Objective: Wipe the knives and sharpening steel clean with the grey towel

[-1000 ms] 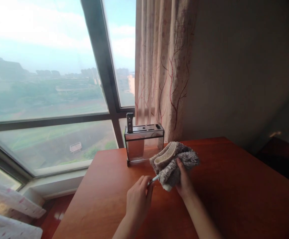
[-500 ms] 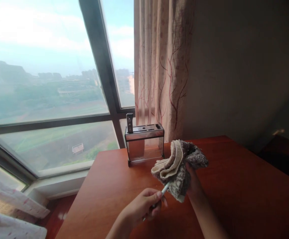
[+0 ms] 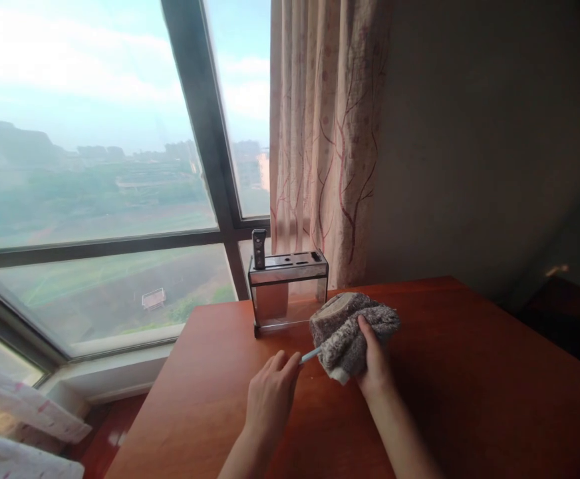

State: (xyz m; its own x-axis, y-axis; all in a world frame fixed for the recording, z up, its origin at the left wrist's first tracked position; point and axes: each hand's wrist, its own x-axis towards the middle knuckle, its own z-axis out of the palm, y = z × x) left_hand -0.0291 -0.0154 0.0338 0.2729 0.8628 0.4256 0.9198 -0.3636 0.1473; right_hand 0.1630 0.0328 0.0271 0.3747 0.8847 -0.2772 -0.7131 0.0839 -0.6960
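Observation:
My left hand [image 3: 273,392] is closed around the handle end of what looks like a knife. A short pale strip of its blade [image 3: 310,355] shows between the fingers and a towel; the rest is hidden in the hand and the cloth. The bunched grey-brown and cream towel [image 3: 347,332] is gripped in my right hand [image 3: 376,366], thumb on top, and wraps the knife's far part. Both hands are above the brown table. Behind them stands a clear-sided knife block [image 3: 290,271] with a slotted top, holding one dark-handled knife [image 3: 259,249] upright at its left end.
The reddish-brown wooden table [image 3: 210,379] reaches to a window [image 3: 95,246] on the left. A beige curtain [image 3: 320,133] with branch patterns hangs behind the block. A dark wall [image 3: 469,146] rises at the right, and white patterned fabric [image 3: 25,412] is at lower left.
The towel has been folded over, and my right thumb now presses on top of it. My left hand has moved up and left, its back now turned toward me, still gripping the knife.

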